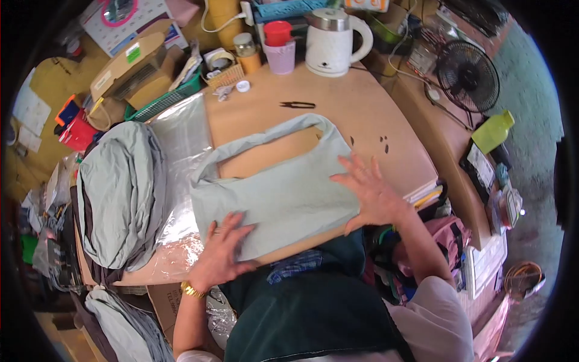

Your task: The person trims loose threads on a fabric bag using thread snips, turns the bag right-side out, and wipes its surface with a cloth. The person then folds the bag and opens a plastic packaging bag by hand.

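A pale grey-green cloth bag (277,202) lies spread on the table in front of me, its strap (265,137) looped toward the far side. My left hand (224,246) rests on its lower left part with the fingers spread. On the bag's right edge lies my right hand (373,192), fingers apart too. Neither hand grips anything that I can see. Beyond the strap sits a pair of black thread snips (297,105). To the left, a heap of similar grey-green cloth (120,196) is piled beside clear plastic sheets (184,157).
A white electric kettle (329,48), a lilac cup (280,57) and a jar (245,51) stand at the table's back. Behind the cloth heap is a green basket (166,99) with a cardboard box (132,60). A black fan (468,76) stands at the right.
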Motion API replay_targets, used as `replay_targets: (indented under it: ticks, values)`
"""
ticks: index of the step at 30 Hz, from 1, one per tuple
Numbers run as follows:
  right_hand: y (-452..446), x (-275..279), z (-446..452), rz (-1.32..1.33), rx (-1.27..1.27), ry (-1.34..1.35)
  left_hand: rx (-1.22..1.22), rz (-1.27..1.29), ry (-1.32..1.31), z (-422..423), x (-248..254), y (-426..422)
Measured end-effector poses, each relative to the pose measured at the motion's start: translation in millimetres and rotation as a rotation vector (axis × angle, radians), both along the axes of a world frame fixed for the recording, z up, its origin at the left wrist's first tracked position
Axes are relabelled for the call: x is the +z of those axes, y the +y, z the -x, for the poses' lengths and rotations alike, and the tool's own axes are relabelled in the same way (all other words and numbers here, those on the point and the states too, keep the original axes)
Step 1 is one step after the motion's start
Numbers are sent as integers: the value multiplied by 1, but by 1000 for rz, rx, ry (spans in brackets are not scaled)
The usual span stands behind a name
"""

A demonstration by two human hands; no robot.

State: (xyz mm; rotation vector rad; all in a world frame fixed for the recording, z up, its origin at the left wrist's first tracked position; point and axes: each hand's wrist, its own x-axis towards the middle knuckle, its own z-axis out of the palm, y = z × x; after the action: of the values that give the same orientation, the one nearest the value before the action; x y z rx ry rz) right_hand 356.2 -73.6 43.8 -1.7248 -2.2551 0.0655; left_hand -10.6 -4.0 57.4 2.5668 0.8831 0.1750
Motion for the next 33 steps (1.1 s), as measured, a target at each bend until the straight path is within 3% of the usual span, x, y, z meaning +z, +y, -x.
replay_targets:
  ticks: [4, 6, 9, 10, 12, 13, 14, 16, 17, 19, 20, 22, 23, 25, 26, 27, 28, 29, 30, 31, 32, 33]
  values:
    - [-3, -9, -32, 147, -17, -18, 189, 23, 74, 32, -20, 5]
    - [-5, -3, -28, -302, -7, -88, 210, -122, -47, 34, -21, 3]
    - [-5, -49, -41, -199, -25, -129, 112, 8, 80, 23, -49, 3]
    - [-5, -41, -46, -208, -10, -126, 128, 1, 80, 21, -36, 4]
    - [-13, -11, -55, 110, -130, 236, 125, 252, -167, 24, -1, 0]
    - [-12, 7, -48, 206, -298, 465, 167, 254, -209, 24, 10, 2]
    - [-5, 7, -28, 219, -290, 468, 178, 262, -204, 13, 13, -1]
    - [7, 8, 12, -344, -212, 310, 277, -336, 3, -19, 15, -13]
    - [7, -7, 17, -346, -202, 311, 286, -340, 4, -21, -5, -11]
    - [9, -50, 26, -86, -100, -65, 269, -300, 168, -18, -59, -5]
    - [10, -42, 23, -97, -96, -63, 275, -310, 168, -10, -55, -1]
    - [14, -16, 5, 367, -124, -25, 166, 109, -16, 3, -38, 7]
    - [22, -14, 8, 374, -116, -24, 174, 116, -13, 1, -29, 7]
    - [64, -6, 15, 346, -165, 889, 393, 899, -730, -26, -2, 30]
    - [87, -10, 27, 429, -145, 1184, 393, 895, -735, -38, -6, 45]
    - [109, -22, 35, 508, -117, 1476, 454, 1087, -947, -51, -19, 63]
    - [129, -37, 30, 500, -105, 1470, 508, 1275, -1161, -57, -35, 77]
    - [149, -55, 26, 501, -212, 1924, 499, 1262, -1169, -51, -54, 90]
    - [163, -65, 21, 486, -327, 2379, 639, 1317, -1458, -38, -75, 109]
    - [165, -69, 7, 481, -301, 2368, 770, 1355, -1760, -29, -81, 125]
    - [158, -75, -13, 392, -318, 2525, 682, 1558, -1967, -16, -65, 115]
    - [151, -78, -15, 346, -323, 2604, 657, 1576, -1960, -14, -67, 111]
